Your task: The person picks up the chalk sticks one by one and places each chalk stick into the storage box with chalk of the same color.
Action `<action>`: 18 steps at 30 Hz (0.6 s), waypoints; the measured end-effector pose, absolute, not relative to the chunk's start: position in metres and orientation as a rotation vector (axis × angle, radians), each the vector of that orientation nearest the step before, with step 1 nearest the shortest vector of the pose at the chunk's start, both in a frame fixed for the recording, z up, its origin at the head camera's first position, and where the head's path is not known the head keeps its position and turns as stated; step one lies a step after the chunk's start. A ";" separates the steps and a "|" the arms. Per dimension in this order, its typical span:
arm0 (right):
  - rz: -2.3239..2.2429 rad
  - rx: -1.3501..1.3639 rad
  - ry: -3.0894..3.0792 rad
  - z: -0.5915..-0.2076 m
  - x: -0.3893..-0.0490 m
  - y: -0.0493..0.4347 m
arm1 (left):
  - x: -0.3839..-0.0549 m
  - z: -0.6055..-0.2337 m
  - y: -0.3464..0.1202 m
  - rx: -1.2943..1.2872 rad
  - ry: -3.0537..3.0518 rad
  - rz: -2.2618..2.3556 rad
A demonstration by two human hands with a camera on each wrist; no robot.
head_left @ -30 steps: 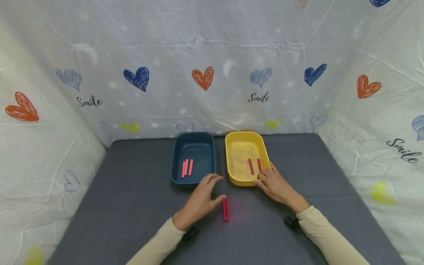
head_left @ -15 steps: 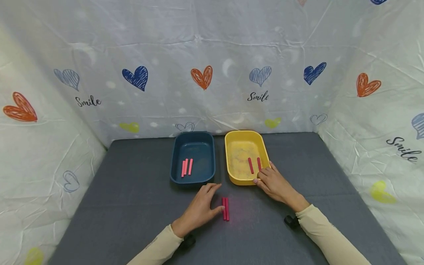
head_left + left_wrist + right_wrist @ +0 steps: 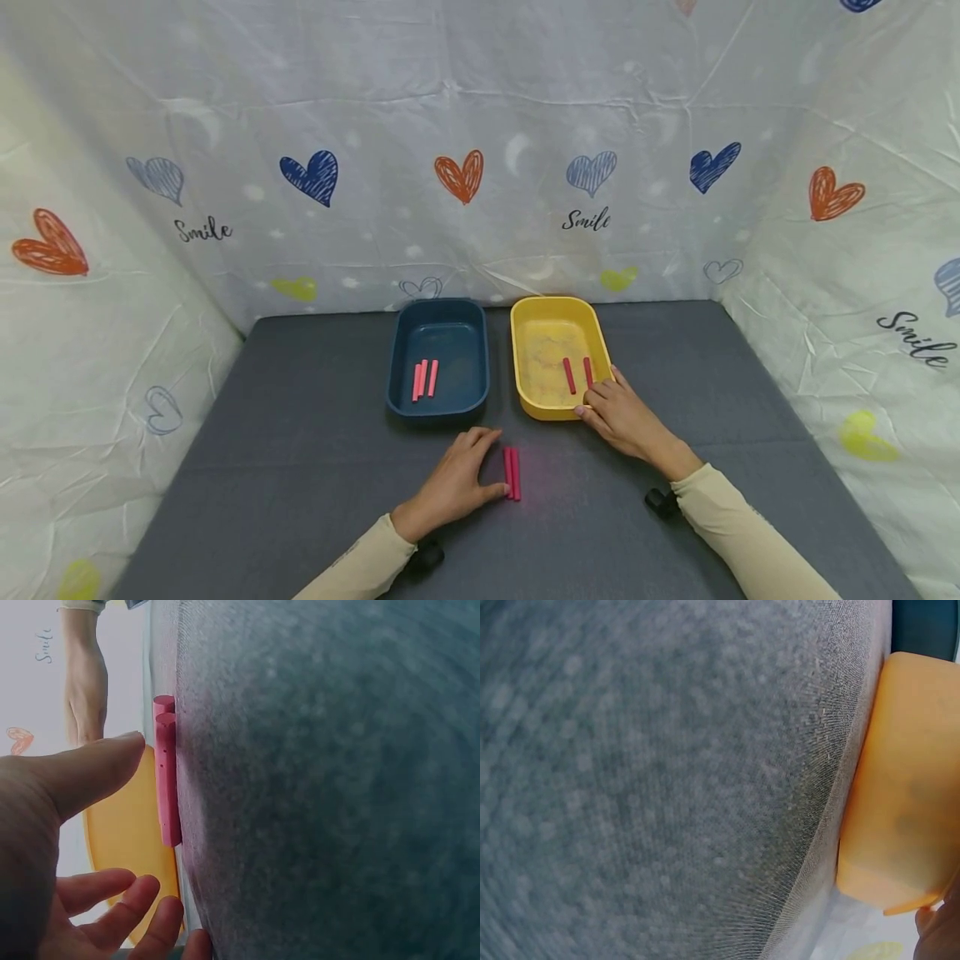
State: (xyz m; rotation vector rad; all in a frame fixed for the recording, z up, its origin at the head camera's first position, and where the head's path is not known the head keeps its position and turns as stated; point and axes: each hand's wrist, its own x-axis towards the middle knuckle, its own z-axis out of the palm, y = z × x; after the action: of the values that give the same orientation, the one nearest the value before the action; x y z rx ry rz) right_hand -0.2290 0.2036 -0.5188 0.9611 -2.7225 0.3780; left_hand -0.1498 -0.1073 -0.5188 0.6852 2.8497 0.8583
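Two dark pink chalk sticks (image 3: 515, 475) lie side by side on the grey cloth, close up in the left wrist view. My left hand (image 3: 453, 479) is just left of them, thumb and fingers spread apart; the thumb tip overlaps the nearer stick's lower end in the head view. My right hand (image 3: 621, 419) grips the front right corner of the yellow tray (image 3: 519, 367), fingers over the rim and thumb at the front. Inside that tray lie two red chalk sticks (image 3: 569, 377), one partly hidden by my fingers. Several light pink chalk sticks (image 3: 432, 379) rest in the blue tray (image 3: 467, 404).
Both trays stand side by side at the back of the table (image 3: 315, 475), near a white curtain (image 3: 390, 225) printed with hearts. A black wrist camera (image 3: 660, 502) sits under my right wrist.
My left hand has drawn back from near the blue tray toward me, its thumb sliding down to the lower end of the pink chalk sticks. The right hand stays on the yellow tray.
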 end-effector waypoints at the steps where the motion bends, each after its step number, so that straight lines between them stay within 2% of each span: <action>1: 0.378 0.962 -2.723 -0.519 -0.229 0.204 | -0.150 -0.519 -0.107 0.684 2.850 0.849; 18: 0.383 0.961 -2.715 -0.517 -0.228 0.203 | -0.152 -0.516 -0.106 0.724 2.782 0.719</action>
State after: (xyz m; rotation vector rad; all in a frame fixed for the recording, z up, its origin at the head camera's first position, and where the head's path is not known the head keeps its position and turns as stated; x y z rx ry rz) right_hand -0.2280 0.2032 -0.5169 0.9614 -2.7152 0.3834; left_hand -0.1518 -0.1061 -0.5165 0.7239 2.7820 0.7191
